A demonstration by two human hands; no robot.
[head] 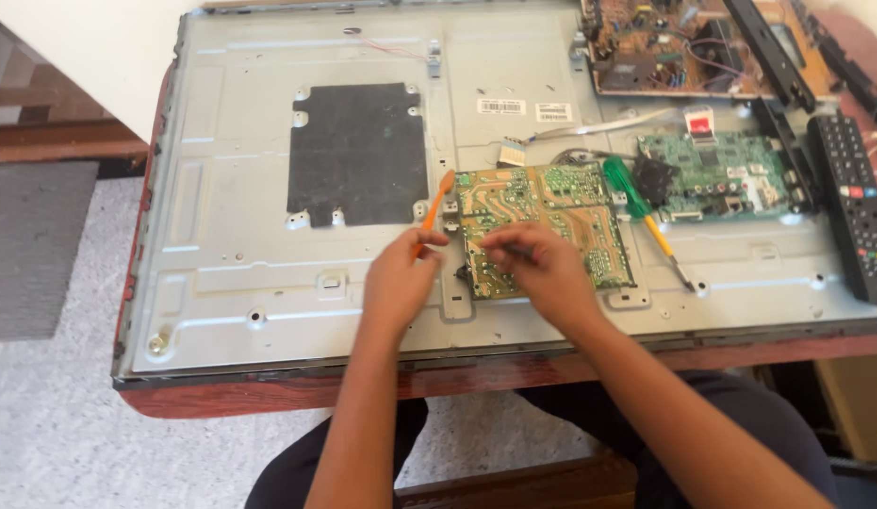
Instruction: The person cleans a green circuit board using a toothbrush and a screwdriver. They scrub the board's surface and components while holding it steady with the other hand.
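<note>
Two white labels (528, 109) lie above; left hand (399, 278) grips orange brush (436, 205), right hand (542, 267) pinches circuit board (551, 212).

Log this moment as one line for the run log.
left hand: holds orange toothbrush, bristles up | right hand: fingers on green circuit board | board lies on grey metal panel | screwdriver beside board

Pretty bright, soft daylight all over, no hard shadows, just faint ones under the hands on the metal back panel (240, 273). The top left corner is blown out white. Both hands are motion-blurred and fine detail is smeared, with slight bending toward the edges.
</note>
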